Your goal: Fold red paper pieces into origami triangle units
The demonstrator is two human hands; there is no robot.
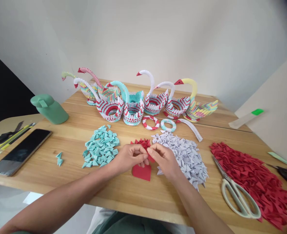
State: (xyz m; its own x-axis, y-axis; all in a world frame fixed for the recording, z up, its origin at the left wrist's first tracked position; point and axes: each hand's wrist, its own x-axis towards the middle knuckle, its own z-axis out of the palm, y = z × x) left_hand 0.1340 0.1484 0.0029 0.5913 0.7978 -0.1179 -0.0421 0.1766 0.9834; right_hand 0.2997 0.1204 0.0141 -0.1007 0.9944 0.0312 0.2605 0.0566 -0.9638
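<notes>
Over the near middle of the table, my left hand (pixel 131 159) and my right hand (pixel 164 161) meet, thumbs and fingertips pinched together. Between them is a small piece of red paper (pixel 151 159), mostly hidden by the fingers, so its exact shape is unclear. Flat red paper (pixel 143 174) lies on the wood just below the hands. Behind them sits a small group of red folded triangles (pixel 143 142). A heap of turquoise folded triangles (pixel 101 148) is left of my left hand; pale lilac-white ones (pixel 184 156) spread beside my right hand.
Several folded-paper swans (pixel 133 112) stand along the back. Two paper rings (pixel 168 125) and a loose curved neck (pixel 190 128) lie before them. Scissors (pixel 238 191) rest against a red triangle heap (pixel 253 182) at right. A phone (pixel 21 151) and green bottle (pixel 49 109) are at left.
</notes>
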